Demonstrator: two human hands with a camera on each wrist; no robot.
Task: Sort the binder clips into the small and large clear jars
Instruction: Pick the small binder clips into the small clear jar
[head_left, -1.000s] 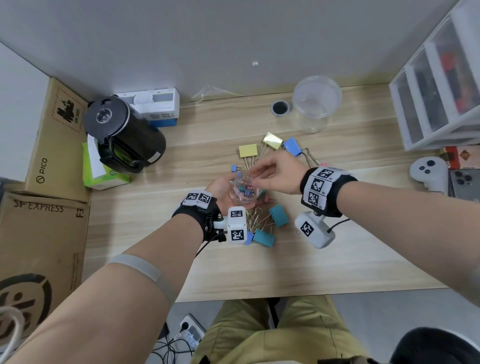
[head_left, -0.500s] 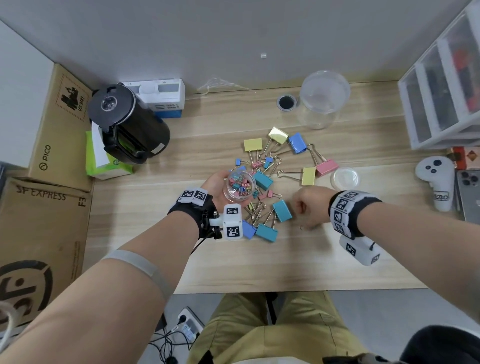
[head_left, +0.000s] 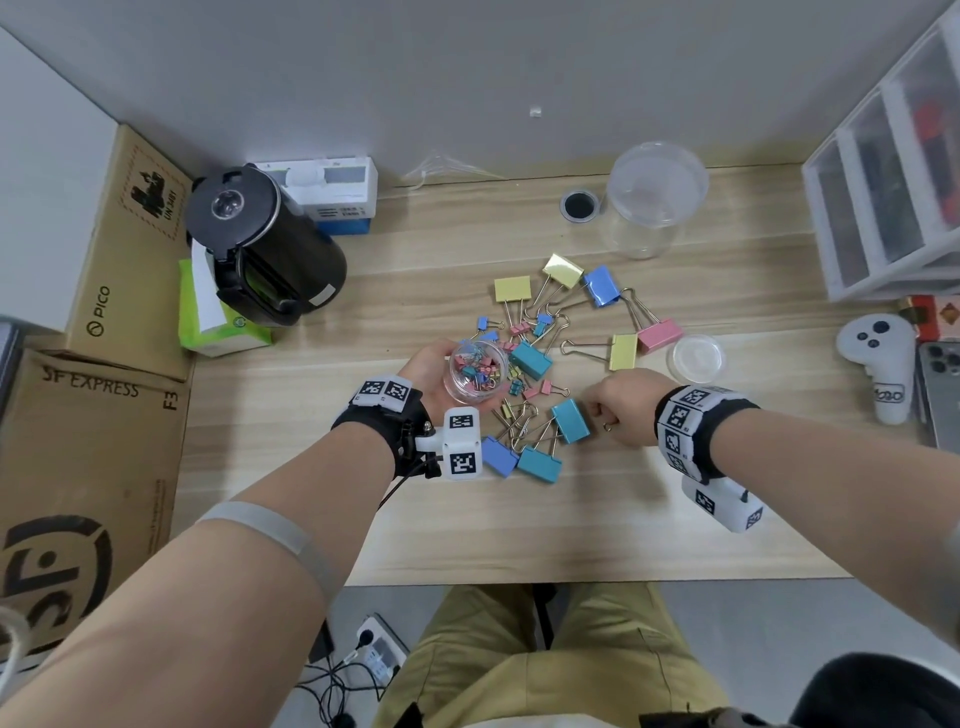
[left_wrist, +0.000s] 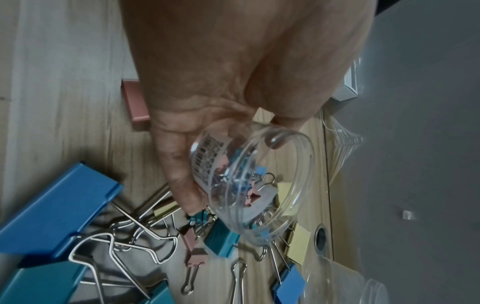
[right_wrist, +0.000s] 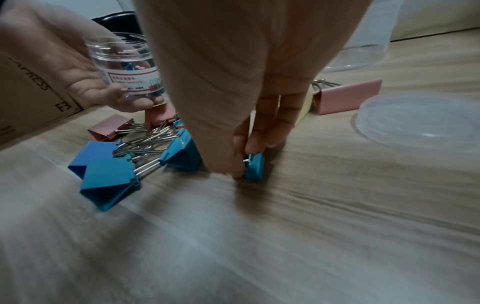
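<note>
Teal-painted metal, a small binder clip (right_wrist: 254, 167) sits on the pale wood-grain desk (head_left: 519, 519), pinched between the thumb and fingertips (right_wrist: 255, 144) of the right hand (head_left: 621, 408), which is curled down onto it just right of the pile of clips. The left hand (head_left: 434, 371) cups the small clear plastic jar (head_left: 475, 376) from below, fingers wrapped round its labelled wall; the jar is open, tilted a little, and holds a jumble of small pink, blue and yellow clips. It hovers at the left edge of the loose scatter of large and small coloured binder clips (head_left: 540, 358) lying on the desk between the two hands: teal and blue large ones near the wrists, yellow, blue and pink ones farther back, their wire handles tangled together. The large clear plastic jar (head_left: 649, 200) stands upright at the back of the desk near the wall, well apart from both hands, beside a small black-centred round cap (head_left: 578, 205). A clear round lid (head_left: 696, 357) lies flat just right of the pink large clip. A black electric kettle (head_left: 260, 244) stands at the back left, and a white game controller (head_left: 880, 364) lies at the right edge
</note>
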